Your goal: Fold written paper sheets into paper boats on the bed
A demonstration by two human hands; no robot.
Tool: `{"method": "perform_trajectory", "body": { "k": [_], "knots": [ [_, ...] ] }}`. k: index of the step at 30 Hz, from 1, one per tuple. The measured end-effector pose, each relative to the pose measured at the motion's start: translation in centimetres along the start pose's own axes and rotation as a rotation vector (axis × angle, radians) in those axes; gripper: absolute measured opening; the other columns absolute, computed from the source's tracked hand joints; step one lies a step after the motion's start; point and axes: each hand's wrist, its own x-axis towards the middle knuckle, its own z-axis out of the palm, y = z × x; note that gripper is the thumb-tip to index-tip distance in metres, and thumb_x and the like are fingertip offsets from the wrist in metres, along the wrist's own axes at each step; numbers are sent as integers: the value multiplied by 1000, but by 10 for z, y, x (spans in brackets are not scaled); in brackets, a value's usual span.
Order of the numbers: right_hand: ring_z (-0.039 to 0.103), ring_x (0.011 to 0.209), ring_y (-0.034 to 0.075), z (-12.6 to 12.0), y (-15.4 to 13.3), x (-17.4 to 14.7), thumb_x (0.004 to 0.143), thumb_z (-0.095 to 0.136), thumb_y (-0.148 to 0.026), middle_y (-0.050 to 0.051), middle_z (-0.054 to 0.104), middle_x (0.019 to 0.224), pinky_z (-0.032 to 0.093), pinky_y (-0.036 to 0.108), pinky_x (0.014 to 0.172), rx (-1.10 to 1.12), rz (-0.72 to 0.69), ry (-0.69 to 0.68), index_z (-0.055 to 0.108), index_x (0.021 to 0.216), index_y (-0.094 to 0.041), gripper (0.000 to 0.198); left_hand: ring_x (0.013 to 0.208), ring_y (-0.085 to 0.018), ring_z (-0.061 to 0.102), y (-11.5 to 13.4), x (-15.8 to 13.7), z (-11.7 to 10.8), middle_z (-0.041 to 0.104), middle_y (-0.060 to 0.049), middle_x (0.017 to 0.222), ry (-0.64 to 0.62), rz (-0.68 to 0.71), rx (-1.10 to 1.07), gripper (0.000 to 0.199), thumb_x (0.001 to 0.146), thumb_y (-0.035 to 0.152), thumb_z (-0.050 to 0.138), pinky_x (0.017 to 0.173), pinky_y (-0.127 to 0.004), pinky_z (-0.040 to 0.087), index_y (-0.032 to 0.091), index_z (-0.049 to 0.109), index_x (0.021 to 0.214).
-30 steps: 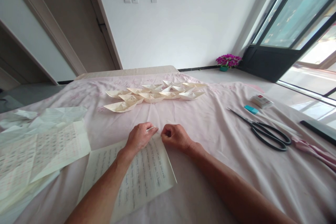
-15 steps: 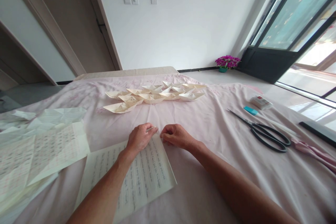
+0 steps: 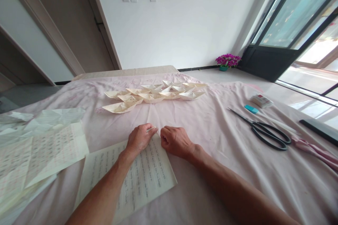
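A sheet of handwritten paper (image 3: 148,172) lies at a slant on the pink cloth, partly under my left forearm. My left hand (image 3: 141,136) pinches its far edge between thumb and fingers, near the far right corner. Right beside that corner, my right hand (image 3: 175,141) is closed with its knuckles up. Its fingertips are turned under, so whatever they hold is hidden. Beyond both hands stand several folded paper boats (image 3: 151,97), grouped close together in cream and white.
To the left lie more written sheets (image 3: 56,147) and crumpled pale paper (image 3: 56,116). On the right are black-handled scissors (image 3: 271,137), a blue eraser-like block (image 3: 251,109), a small white pack (image 3: 261,100), a pink cloth strip (image 3: 314,149) and a dark flat bar (image 3: 320,132).
My right hand has rolled over so that its knuckles now face up, staying by the paper's corner. My left hand keeps its pinch. The view has shifted slightly.
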Motion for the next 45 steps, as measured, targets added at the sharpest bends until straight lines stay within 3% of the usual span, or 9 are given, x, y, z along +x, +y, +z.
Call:
{"method": "perform_trajectory", "body": {
  "k": [6, 19, 22, 26, 34, 45],
  "knots": [
    [49, 58, 11, 8, 5, 4, 75, 50, -16, 1, 62, 68, 24, 24, 54, 74, 146, -10, 59, 73, -19, 10, 75, -19, 62, 4, -4, -2, 69, -2, 78, 23, -49, 79, 33, 86, 54, 46, 57, -23, 28, 25, 63, 82],
    [48, 56, 10, 7, 4, 1, 73, 49, -13, -1, 60, 65, 28, 21, 55, 162, 122, 33, 57, 71, -19, 11, 76, -18, 62, 0, -9, 1, 70, -2, 78, 115, -18, 7, 36, 87, 55, 45, 60, -23, 31, 25, 65, 85],
    [48, 56, 10, 6, 14, 3, 73, 50, -14, 0, 61, 65, 28, 21, 55, 169, 211, 27, 57, 70, -18, 9, 77, -18, 61, -7, -8, -2, 70, -2, 80, 165, -25, 17, 37, 87, 55, 45, 61, -22, 31, 25, 65, 87],
    [50, 57, 10, 0, 34, 2, 72, 51, -14, -1, 60, 63, 30, 21, 55, 207, 342, 89, 57, 69, -18, 8, 72, -18, 60, -24, -5, -7, 69, -1, 78, 230, -145, 58, 37, 87, 55, 42, 59, -23, 30, 26, 64, 88],
    [56, 66, 12, 0, 43, 3, 81, 48, -23, -1, 64, 73, 36, 21, 60, 417, 327, 98, 61, 81, -18, 14, 73, -17, 61, -26, -2, -2, 67, 2, 78, 167, -76, -67, 37, 86, 57, 42, 61, -22, 33, 26, 63, 84],
    [59, 79, 14, -2, 45, 3, 90, 46, -25, 3, 68, 89, 38, 23, 71, 226, 232, 25, 63, 90, -20, 18, 74, -16, 60, -29, -1, -1, 68, 2, 79, 207, -52, -77, 38, 85, 56, 43, 64, -22, 37, 24, 64, 83]
  ]
}}
